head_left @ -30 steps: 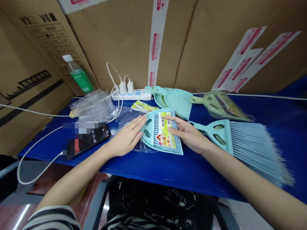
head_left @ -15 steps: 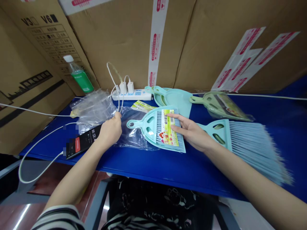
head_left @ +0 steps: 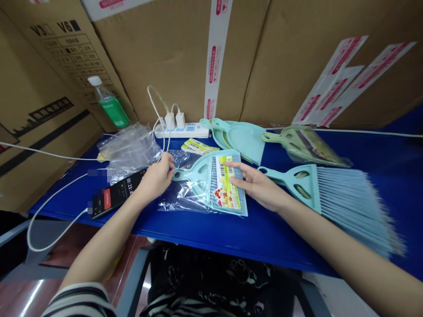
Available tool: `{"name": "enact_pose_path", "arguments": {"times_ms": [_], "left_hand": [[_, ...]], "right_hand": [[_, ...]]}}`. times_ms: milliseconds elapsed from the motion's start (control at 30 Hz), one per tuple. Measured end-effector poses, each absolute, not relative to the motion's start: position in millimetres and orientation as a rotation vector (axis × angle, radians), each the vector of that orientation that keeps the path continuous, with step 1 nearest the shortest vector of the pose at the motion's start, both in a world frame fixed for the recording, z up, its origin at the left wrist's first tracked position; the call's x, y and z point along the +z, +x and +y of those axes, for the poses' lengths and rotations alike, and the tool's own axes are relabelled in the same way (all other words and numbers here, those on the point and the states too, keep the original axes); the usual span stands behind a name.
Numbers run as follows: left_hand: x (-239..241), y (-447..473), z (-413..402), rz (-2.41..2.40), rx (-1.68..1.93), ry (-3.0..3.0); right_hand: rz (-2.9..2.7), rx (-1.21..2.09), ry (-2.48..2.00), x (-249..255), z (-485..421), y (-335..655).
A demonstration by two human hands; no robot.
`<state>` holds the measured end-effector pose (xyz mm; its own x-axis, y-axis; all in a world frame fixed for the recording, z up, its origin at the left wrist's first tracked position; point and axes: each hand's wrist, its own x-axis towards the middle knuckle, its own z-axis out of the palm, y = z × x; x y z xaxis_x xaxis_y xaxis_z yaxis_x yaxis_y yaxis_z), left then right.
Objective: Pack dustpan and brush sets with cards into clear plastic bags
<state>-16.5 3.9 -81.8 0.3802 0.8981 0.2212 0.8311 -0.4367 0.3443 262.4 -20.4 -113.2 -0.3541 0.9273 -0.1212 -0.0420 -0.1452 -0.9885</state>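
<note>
In the middle of the blue table, a light blue dustpan [head_left: 201, 169] has a small brush nested in it under a yellow-green label card [head_left: 228, 182]. My right hand [head_left: 261, 185] grips this set at its bristle end, fingers on the label. My left hand [head_left: 157, 178] is closed beside the dustpan's handle, pinching the edge of a clear plastic bag [head_left: 181, 200]. The bag's film lies about the handle and the left part of the dustpan; exactly how far it covers them is hard to see. The left fingertips are partly hidden.
A light blue brush [head_left: 350, 198] lies on the right. Behind are stacked dustpans [head_left: 246, 136], a bagged green set [head_left: 307, 143], label cards [head_left: 198, 146] and a power strip [head_left: 191, 130]. Leftward are crumpled bags [head_left: 132, 147], a phone [head_left: 119, 193] and a bottle [head_left: 112, 108]. Cardboard [head_left: 165, 53] rises behind.
My right hand has shifted the dustpan set a little left and toward me, its handle now at my left fingers. My left hand has moved slightly right with the bag edge.
</note>
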Motion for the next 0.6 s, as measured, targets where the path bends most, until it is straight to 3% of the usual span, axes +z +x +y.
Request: {"name": "enact_pose_path", "arguments": {"times_ms": [600], "left_hand": [[-69, -17, -1, 1.931, 0.17, 2.704]], "right_hand": [[-1.405, 1.523, -1.241, -110, -21, 261]]}}
